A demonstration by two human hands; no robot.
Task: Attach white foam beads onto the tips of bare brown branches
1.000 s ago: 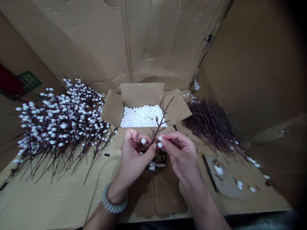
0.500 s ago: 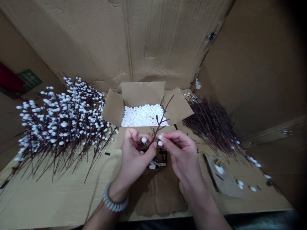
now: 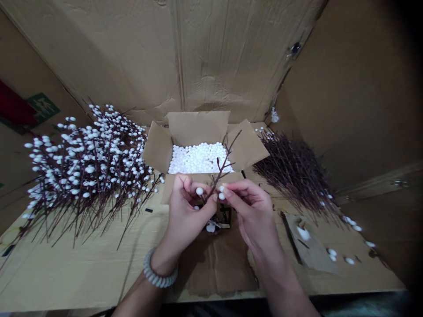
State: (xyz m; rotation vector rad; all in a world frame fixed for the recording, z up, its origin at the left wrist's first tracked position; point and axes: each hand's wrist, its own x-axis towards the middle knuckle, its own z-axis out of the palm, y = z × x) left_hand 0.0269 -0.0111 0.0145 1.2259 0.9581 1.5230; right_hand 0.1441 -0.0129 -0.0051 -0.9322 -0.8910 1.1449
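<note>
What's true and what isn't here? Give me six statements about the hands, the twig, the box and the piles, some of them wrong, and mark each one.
1. The left hand holds a twig. True.
2. The right hand hangs well away from the twig. False: its fingertips are at a ball beside the stem.
3. The box stands open. True.
4. It is filled with dark sticks. False: it holds white balls.
5. The left pile bears many white balls, while the right pile looks mostly bare. True.
6. The bracelet sits on the right wrist. False: it is on the left.
</note>
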